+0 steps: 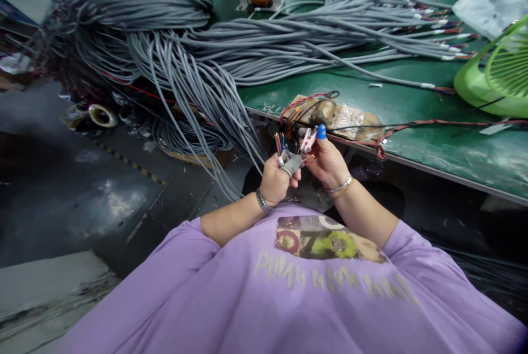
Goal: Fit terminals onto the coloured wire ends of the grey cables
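Note:
In front of my body my left hand (275, 179) is closed round a bunch of stripped cable wires (280, 146), their coloured ends fanning upward. A grey sleeve-like piece (292, 165) lies across that grip; whether it is a taped thumb or cable sheath I cannot tell. My right hand (329, 161), close beside it, pinches a small pink clip (307, 139) near the wire ends. A blue wrap (321, 132) covers one of its fingertips. Thin bare strands show between the two hands. Just beyond them, at the bench edge, lies a board (350, 121) with tape and wires on it.
Long grey cables (264, 46) stretch over the green bench (429, 150) and hang off its front left. A green fan (495, 71) stands at the right, near a plastic bag (493, 5). Twisted red and black leads (437, 122) run along the bench. Cable coils (187, 137) sit below.

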`<state>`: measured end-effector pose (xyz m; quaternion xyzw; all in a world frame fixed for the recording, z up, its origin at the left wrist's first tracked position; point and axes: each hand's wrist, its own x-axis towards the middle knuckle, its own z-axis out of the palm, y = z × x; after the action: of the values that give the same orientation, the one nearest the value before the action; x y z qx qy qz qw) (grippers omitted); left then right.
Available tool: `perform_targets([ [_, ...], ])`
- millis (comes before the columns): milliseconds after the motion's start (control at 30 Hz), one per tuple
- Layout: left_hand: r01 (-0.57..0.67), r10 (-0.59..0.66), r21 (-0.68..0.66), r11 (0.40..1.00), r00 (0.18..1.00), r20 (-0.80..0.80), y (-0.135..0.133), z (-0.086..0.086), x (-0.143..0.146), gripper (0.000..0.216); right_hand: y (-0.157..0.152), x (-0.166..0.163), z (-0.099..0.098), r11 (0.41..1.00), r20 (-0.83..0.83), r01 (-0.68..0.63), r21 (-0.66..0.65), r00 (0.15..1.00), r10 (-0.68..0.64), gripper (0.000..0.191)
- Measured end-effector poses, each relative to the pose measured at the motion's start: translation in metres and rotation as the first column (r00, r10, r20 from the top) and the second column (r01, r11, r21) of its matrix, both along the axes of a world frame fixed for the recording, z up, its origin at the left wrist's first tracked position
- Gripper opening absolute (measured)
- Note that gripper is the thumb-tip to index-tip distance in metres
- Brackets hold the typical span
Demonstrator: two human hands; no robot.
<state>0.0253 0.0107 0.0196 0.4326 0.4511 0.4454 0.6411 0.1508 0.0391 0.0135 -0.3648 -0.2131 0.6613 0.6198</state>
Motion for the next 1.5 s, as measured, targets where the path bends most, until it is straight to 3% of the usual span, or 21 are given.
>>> perform_targets([
  [233, 0.017, -0.017, 0.011, 1.0, 1.0, -0.007, -0.004, -0.004, -0.004, 0.047, -0.007, 0.002, -0.004, 0.998, -0.018, -0.042, -0.037, 0.999, 0.042, 0.058],
  [400, 0.053, -0.052, 0.023, 0.998, 0.997, -0.05, -0.009, -0.008, -0.014, 0.047, -0.019, 0.019, -0.011, 0.96, 0.058, -0.279, -0.036, 0.958, 0.281, 0.063],
  [500, 0.125, -0.122, 0.027, 0.992, 0.989, -0.087, -0.01, -0.011, -0.018, 0.046, -0.025, 0.028, -0.011, 0.933, 0.171, -0.356, -0.048, 0.918, 0.359, 0.052],
  [633, 0.229, -0.227, 0.003, 0.973, 0.967, -0.117, -0.008, -0.011, -0.019, 0.043, -0.031, 0.027, -0.001, 0.945, 0.345, -0.326, 0.026, 0.89, 0.297, 0.036],
  [800, 0.432, -0.442, -0.094, 0.897, 0.884, -0.153, -0.002, -0.009, -0.02, 0.038, -0.038, 0.022, 0.01, 0.924, 0.469, -0.367, 0.108, 0.838, 0.278, 0.031],
  [867, 0.416, -0.426, -0.097, 0.904, 0.892, -0.151, -0.001, -0.009, -0.02, 0.039, -0.039, 0.024, 0.008, 0.936, 0.507, -0.327, 0.132, 0.834, 0.22, 0.033],
  [1067, 0.159, -0.162, -0.055, 0.986, 0.985, -0.055, 0.0, -0.012, -0.016, 0.047, -0.043, 0.025, -0.009, 0.971, 0.508, -0.218, 0.099, 0.85, 0.14, 0.042],
  [1233, 0.191, -0.193, -0.082, 0.978, 0.981, -0.011, 0.0, -0.015, -0.014, 0.049, -0.046, 0.011, -0.018, 0.989, 0.463, -0.046, 0.14, 0.886, -0.024, 0.036],
  [1333, 0.321, -0.326, -0.116, 0.94, 0.945, -0.026, 0.001, -0.011, -0.018, 0.051, -0.04, 0.013, -0.011, 0.988, 0.453, -0.115, 0.103, 0.89, 0.056, 0.038],
  [1433, 0.462, -0.476, -0.142, 0.875, 0.876, -0.083, 0.0, -0.009, -0.023, 0.053, -0.033, 0.019, 0.002, 0.959, 0.495, -0.276, 0.06, 0.842, 0.212, 0.04],
  [1500, 0.47, -0.483, -0.13, 0.873, 0.869, -0.104, -0.002, -0.01, -0.024, 0.054, -0.03, 0.021, 0.008, 0.933, 0.517, -0.358, 0.033, 0.805, 0.29, 0.04],
])
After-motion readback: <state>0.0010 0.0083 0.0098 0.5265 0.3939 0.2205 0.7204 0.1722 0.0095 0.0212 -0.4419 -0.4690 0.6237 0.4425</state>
